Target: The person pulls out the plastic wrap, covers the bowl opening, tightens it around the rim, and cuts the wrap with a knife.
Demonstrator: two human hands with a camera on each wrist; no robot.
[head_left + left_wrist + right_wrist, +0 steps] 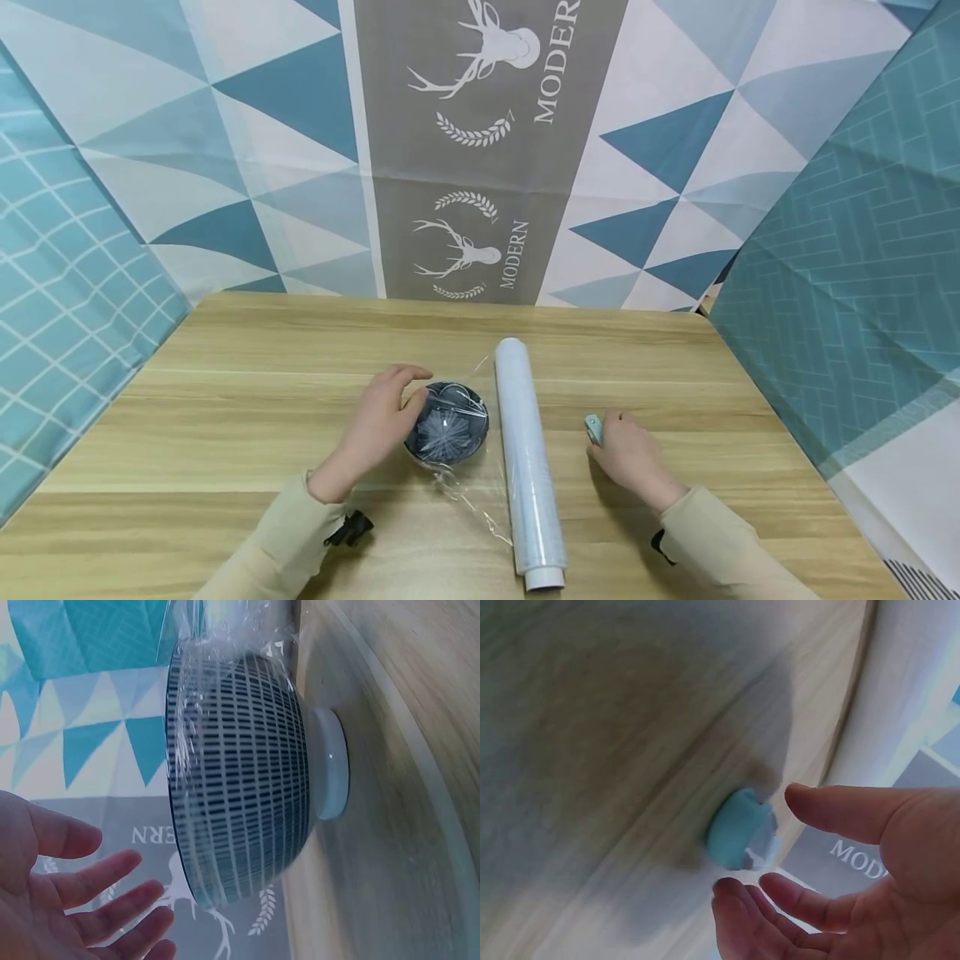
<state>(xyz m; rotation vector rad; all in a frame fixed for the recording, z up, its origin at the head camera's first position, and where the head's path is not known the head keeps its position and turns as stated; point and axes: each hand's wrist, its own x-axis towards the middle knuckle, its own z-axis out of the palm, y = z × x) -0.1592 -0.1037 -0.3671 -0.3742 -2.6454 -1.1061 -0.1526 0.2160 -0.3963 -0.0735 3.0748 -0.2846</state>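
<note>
Two hands are working at a wood-grained table point(187, 417). Nearest you, the end of a long roll point(528, 458) of clear wrap is pointing your way, its body running toward the far side. To its right, you are poising your right hand point(633, 457) about a small teal tool point(731, 829), probably a cutter; thumb and fingers are standing apart, not gripping it. To its left, clear film point(480, 507) is spanning the space between roll and bowl point(247, 825), the latter standing upright on its foot with film covering its mouth. Just left of the rim, you are holding your left hand point(377, 419) with fingers spread, a gap showing in the left wrist view. Farthest, a patterned cloth point(300, 125) is hanging. You are apparently picking up the tool; the next move is likely calling for a closing pinch on it, the left hand steadying the bowl.
</note>
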